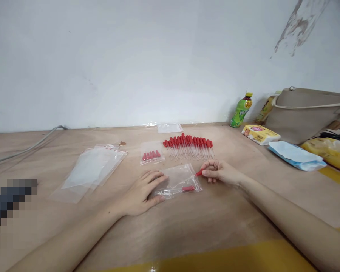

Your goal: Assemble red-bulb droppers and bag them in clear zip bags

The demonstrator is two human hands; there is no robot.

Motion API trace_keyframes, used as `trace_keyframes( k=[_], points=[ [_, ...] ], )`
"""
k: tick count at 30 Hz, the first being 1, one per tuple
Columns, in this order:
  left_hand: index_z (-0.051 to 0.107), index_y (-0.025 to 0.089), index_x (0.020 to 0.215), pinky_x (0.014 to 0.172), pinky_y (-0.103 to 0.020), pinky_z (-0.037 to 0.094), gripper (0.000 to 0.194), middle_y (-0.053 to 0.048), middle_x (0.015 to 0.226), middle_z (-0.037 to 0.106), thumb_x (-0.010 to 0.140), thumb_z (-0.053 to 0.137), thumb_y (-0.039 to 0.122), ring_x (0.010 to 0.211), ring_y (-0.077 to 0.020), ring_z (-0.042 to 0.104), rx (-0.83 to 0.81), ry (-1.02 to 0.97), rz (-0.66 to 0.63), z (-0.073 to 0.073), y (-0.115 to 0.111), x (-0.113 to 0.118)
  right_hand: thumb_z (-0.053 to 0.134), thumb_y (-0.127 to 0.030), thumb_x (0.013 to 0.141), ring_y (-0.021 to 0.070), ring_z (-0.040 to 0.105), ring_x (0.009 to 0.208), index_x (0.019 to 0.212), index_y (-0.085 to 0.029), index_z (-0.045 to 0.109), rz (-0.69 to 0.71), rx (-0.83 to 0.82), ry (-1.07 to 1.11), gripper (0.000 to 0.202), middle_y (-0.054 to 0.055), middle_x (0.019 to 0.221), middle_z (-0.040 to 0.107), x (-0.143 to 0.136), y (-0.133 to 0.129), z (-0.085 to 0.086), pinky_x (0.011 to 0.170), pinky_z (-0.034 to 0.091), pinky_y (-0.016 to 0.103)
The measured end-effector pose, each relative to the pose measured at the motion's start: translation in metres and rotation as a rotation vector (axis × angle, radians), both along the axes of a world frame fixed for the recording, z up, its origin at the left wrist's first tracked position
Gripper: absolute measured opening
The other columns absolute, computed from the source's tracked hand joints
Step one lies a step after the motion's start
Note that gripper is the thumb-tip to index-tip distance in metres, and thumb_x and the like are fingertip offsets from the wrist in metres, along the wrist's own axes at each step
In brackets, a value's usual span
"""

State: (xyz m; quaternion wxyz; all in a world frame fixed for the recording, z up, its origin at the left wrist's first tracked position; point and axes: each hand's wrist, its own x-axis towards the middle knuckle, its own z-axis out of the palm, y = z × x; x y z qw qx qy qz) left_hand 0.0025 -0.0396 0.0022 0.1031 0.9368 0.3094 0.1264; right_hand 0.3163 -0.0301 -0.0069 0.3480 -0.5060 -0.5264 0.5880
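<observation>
A clear zip bag (178,173) lies flat on the table with one red-bulbed dropper (188,188) inside it. My left hand (147,189) rests on the bag's left end, fingers spread and holding it down. At the bag's right end, my right hand (215,172) pinches the red bulb of another dropper (200,172), whose thin clear stem reaches into the bag. Behind the bag lies a row of red-bulbed droppers (187,141), stems toward me. Left of the row is a small clear bag (151,146) with several red bulbs showing.
Flat clear bags (87,166) are stacked at the left, and another bag (170,128) lies by the wall. A grey cable (36,145) runs at the far left. On the right stand a green bottle (241,110), a tissue pack (260,135), a blue-white packet (296,155) and a grey bag (308,109).
</observation>
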Motion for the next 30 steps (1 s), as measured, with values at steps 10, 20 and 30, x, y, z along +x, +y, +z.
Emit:
trace_keyframes(
  k=[10,20,30],
  points=[
    [0.038,0.026,0.133,0.099,-0.047,0.034,0.05,-0.01,0.131,0.041,0.087,0.045,0.044,0.123,-0.0278,0.035,0.0,-0.003,0.009,0.0,0.001,0.001,0.074,-0.041,0.056,0.0084,0.052,0.057,0.07,-0.014,0.06,0.105,0.206,-0.135,0.034,-0.001,0.064,0.061,-0.023,-0.005,-0.004,0.056,0.04,0.022],
    [0.041,0.027,0.131,0.1,-0.049,0.032,0.048,-0.009,0.132,0.041,0.087,0.045,0.045,0.124,-0.0281,0.034,0.012,0.009,0.014,-0.001,0.001,0.001,0.054,-0.051,0.076,0.0049,0.037,0.043,0.062,-0.014,0.057,0.242,0.258,-0.225,0.039,-0.005,0.046,0.045,-0.032,-0.018,0.008,0.043,0.025,0.02],
    [0.042,0.027,0.131,0.1,-0.049,0.031,0.047,-0.009,0.133,0.041,0.086,0.045,0.045,0.125,-0.0285,0.034,-0.01,0.002,0.016,0.0,0.001,0.001,0.062,-0.048,0.067,0.0041,0.034,0.03,0.075,-0.017,0.053,0.059,0.097,-0.107,0.033,-0.008,0.043,0.048,-0.036,-0.017,0.001,0.033,0.019,0.018]
  ],
)
